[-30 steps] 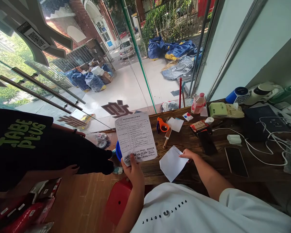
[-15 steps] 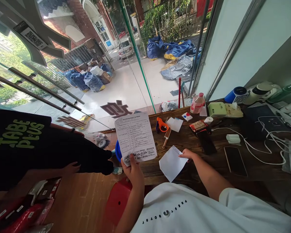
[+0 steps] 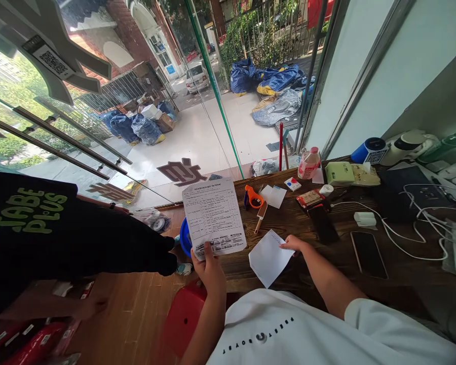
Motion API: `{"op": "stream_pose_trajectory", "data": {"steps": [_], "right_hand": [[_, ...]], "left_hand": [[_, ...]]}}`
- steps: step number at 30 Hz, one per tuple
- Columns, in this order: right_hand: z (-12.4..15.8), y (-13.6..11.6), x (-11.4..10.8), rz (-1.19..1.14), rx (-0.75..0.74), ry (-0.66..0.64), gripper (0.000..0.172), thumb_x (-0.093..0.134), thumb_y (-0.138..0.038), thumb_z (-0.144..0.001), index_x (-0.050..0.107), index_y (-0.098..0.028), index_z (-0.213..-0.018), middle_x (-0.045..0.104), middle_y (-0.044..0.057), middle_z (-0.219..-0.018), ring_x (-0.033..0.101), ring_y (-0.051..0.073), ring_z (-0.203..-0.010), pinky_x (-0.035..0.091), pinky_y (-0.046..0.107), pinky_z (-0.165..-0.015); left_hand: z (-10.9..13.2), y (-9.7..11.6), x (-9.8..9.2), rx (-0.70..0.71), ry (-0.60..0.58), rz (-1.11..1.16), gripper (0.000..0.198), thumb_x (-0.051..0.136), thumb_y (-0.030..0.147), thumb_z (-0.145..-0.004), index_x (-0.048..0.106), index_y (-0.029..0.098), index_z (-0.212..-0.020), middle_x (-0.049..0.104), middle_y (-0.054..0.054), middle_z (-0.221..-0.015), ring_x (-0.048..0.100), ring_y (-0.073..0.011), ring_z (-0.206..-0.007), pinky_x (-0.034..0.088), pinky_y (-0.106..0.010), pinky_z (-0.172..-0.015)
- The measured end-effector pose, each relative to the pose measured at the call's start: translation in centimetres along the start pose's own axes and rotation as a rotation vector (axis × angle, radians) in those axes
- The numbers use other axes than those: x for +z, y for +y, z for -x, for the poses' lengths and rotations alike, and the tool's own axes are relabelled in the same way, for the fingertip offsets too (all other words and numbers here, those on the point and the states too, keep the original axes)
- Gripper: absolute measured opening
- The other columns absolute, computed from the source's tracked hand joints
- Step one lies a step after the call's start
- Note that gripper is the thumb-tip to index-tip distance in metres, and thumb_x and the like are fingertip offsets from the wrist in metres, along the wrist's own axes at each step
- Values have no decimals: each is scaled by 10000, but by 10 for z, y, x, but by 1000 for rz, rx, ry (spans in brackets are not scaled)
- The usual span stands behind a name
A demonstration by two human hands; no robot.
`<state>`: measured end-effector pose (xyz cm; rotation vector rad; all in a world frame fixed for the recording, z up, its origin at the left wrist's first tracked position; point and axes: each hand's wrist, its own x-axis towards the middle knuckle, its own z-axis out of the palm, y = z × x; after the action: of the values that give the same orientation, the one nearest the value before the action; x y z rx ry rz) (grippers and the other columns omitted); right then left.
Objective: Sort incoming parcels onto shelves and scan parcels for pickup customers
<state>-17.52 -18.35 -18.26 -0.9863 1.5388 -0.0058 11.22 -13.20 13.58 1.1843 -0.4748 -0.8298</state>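
In my left hand [image 3: 210, 268] is a printed sheet of paper [image 3: 213, 215], pinched at its lower edge with the thumb on top and its text facing me. My right hand [image 3: 294, 244] grips the right edge of a mostly blank white paper [image 3: 269, 258], which is tilted over the table's front edge. Just beyond the papers lie a knife [image 3: 260, 217] with a brown handle, an orange tape dispenser [image 3: 254, 196] and a small white slip [image 3: 273, 195].
The dark wooden table [image 3: 247, 271] also bears a phone [image 3: 368, 254], white cables, a pink bottle [image 3: 309, 162] and a green tissue pack [image 3: 339, 173]. Below left stands a red stool [image 3: 184, 317]. A person in black [image 3: 99, 228] is at the left, beside the glass door.
The printed sheet has shifted very slightly in my left hand. At the left, the other person's arm has swung lower. My right hand stays nearly still.
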Motion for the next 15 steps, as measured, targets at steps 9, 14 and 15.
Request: {"op": "stream_pose_trajectory", "data": {"steps": [9,14,15], "right_hand": [[-4,5,1,-16,-5,4,423,777,-488,-740,544,-150,-642,597,16,-541,551,126,-433,480,234,-410],[-7,7,3,-21,-8,6,416,773,-479,-747,539,-152,-638,591,14,-544,547,127,-436,488,245,-414],[-7,7,3,-21,-8,6,414,773,-476,-747,540,-151,-637,590,13,-544,546,125,-439,489,244,-417]], "left_hand": [[2,-5,1,-4,-32,4,378,780,365,-747,607,239,-1059,665,-45,-1070,645,-173,-939,539,-273,-751],[3,-5,3,-53,-19,20,426,807,374,-708,607,243,-1060,663,-48,-1086,644,-182,-965,545,-291,-772],[3,-5,3,-59,-21,23,435,810,375,-704,608,245,-1067,662,-52,-1094,643,-188,-979,546,-288,-767]]}}
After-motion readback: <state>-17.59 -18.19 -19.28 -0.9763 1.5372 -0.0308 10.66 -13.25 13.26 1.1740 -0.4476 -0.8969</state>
